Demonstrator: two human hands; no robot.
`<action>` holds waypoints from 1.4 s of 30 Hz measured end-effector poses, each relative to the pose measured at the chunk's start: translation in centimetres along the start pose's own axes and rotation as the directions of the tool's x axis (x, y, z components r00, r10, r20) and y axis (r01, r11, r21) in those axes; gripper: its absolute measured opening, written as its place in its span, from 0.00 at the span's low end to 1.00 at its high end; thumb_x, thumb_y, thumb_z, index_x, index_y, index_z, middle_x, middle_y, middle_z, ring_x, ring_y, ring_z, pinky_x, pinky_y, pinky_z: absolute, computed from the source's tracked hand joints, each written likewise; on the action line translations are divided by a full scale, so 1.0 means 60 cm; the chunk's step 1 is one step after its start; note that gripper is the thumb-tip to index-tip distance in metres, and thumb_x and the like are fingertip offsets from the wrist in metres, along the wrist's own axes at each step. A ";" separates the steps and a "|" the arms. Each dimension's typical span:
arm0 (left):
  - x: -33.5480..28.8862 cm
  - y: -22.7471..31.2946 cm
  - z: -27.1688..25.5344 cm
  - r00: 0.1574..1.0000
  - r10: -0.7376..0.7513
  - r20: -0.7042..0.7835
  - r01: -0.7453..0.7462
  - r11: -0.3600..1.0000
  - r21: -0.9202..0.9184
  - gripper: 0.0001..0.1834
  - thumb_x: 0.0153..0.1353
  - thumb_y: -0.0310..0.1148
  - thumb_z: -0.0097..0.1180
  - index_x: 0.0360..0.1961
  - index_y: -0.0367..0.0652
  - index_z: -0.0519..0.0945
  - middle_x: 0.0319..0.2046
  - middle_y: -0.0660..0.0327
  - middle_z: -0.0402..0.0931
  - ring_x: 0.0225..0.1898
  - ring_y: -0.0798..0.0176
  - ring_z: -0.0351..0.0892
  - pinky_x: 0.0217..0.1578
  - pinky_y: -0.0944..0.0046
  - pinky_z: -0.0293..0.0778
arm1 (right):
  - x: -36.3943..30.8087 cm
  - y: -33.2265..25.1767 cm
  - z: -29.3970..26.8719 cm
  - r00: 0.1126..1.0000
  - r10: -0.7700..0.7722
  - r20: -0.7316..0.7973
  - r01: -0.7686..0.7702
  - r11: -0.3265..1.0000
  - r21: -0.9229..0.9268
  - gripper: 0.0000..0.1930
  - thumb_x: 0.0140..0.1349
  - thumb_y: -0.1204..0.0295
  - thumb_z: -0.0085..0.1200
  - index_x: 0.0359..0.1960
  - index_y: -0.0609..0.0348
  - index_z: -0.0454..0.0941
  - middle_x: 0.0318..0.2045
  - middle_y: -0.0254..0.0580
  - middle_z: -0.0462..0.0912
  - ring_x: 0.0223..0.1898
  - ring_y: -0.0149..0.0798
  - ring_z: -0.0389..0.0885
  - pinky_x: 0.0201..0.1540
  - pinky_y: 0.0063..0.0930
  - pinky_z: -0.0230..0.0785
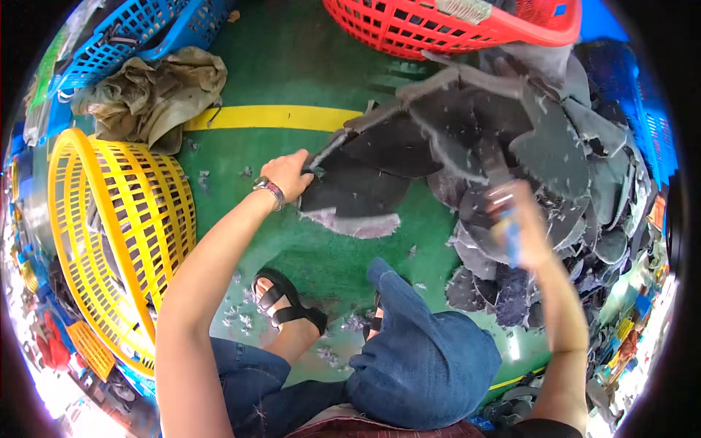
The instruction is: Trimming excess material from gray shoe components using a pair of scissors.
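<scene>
Apparently steadying it, the left hand (288, 177) pinches a fuzzy-edged sheet (356, 191); the right hand (529, 226) grips a blurred handled tool (502, 196).

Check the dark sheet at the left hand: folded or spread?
Spread: the dark sheet shows its broad face, pale fuzz along its edge; left hand grips it.

From head height, one wide fisheye looks steeply down past the knees (438, 369) at the nearby floor (292, 80), whose edges seem blurred.
</scene>
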State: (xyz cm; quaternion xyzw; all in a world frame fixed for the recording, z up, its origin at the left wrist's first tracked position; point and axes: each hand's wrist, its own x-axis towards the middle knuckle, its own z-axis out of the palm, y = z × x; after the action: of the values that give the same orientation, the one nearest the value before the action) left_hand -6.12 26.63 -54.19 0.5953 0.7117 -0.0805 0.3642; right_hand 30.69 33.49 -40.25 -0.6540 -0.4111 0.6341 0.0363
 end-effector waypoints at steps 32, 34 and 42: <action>-0.131 -0.138 -0.031 0.940 -0.168 0.298 0.316 0.759 -0.569 0.11 0.51 0.34 0.56 0.30 0.36 0.78 0.21 0.64 0.76 0.19 0.74 0.70 0.22 0.71 0.67 | 0.121 0.075 0.340 0.768 -0.130 0.628 0.543 0.652 -0.529 0.31 0.55 0.38 0.35 0.22 0.58 0.67 0.15 0.38 0.66 0.21 0.34 0.69 0.27 0.27 0.61; -0.142 -0.134 -0.040 0.874 -0.145 0.463 0.471 0.486 -0.737 0.11 0.51 0.34 0.57 0.30 0.36 0.77 0.21 0.63 0.76 0.21 0.72 0.73 0.24 0.71 0.69 | 0.121 0.096 0.304 0.760 -0.073 0.646 0.508 0.687 -0.520 0.29 0.55 0.40 0.37 0.24 0.58 0.68 0.17 0.38 0.67 0.22 0.33 0.68 0.28 0.26 0.61; -0.128 -0.091 -0.053 0.704 -0.021 0.710 0.694 0.233 -0.682 0.07 0.49 0.30 0.59 0.26 0.41 0.73 0.21 0.64 0.76 0.22 0.70 0.77 0.23 0.71 0.73 | 0.080 0.088 0.307 0.725 -0.245 0.643 0.388 0.917 -0.088 0.24 0.60 0.48 0.37 0.31 0.60 0.66 0.19 0.34 0.63 0.22 0.28 0.62 0.27 0.22 0.60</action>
State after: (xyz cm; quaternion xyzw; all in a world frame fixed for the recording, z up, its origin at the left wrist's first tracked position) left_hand -12.20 20.82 -48.89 0.0273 0.6017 0.0805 0.7942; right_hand 16.78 24.09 -50.67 -0.3282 -0.5723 0.7488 -0.0638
